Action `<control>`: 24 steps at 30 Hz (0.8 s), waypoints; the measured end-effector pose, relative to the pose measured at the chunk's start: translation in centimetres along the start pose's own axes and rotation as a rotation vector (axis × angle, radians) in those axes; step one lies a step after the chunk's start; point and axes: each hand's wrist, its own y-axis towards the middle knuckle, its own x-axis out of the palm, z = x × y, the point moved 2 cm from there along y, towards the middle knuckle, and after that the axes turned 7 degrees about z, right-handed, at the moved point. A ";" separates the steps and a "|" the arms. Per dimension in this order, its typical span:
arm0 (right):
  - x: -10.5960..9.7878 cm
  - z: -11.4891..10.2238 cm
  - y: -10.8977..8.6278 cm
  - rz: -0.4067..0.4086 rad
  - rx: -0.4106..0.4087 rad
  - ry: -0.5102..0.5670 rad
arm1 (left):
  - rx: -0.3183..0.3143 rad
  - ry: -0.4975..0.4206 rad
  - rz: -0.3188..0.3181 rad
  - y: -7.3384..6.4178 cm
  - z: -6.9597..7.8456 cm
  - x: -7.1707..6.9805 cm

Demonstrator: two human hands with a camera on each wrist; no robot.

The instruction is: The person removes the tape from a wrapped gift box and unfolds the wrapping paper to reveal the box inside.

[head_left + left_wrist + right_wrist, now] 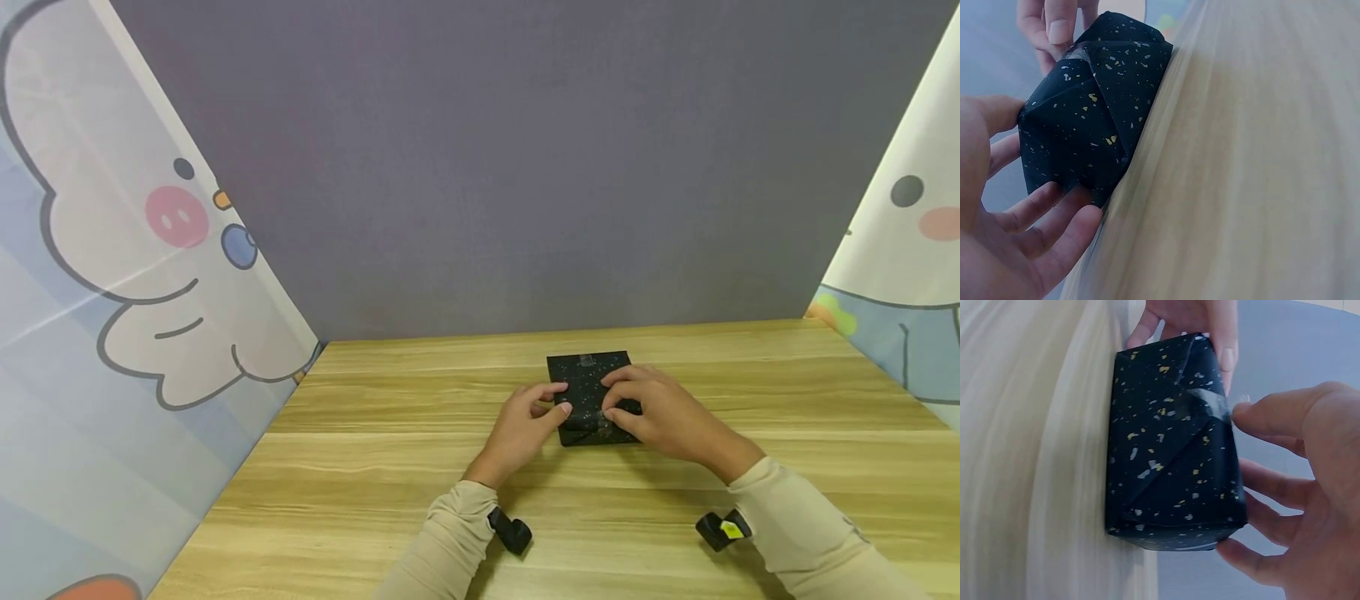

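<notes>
A box wrapped in black paper with gold and silver flecks (588, 386) lies on the wooden table. My left hand (522, 425) holds its left side. In the left wrist view, the left thumb touches one upper corner and the left fingers (1063, 215) curl against the box's end. My right hand (660, 412) grips the right part, its thumb (1263, 419) at a strip of clear tape (1209, 403) on the upper edge of a folded flap. Other right fingers rest along the top and the right end. Another tape piece (587, 360) shows near the far edge.
The wood-grain table (360, 467) ends at a grey panel (510, 167) behind the box. Printed cartoon sheets (97, 208) stand on both sides. A black wrist camera (510, 531) sits at each cuff, above the tabletop.
</notes>
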 end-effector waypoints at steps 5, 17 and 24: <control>-0.4 -0.3 -0.1 -0.048 0.002 0.015 | 0.005 -0.006 0.001 0.1 -0.1 0.0; -1.4 -0.6 -0.2 -0.179 -0.021 0.111 | 0.012 -0.008 0.005 0.1 0.0 0.0; -1.7 -0.8 -0.3 -0.277 0.013 0.153 | 0.011 -0.002 0.014 0.2 -0.1 0.1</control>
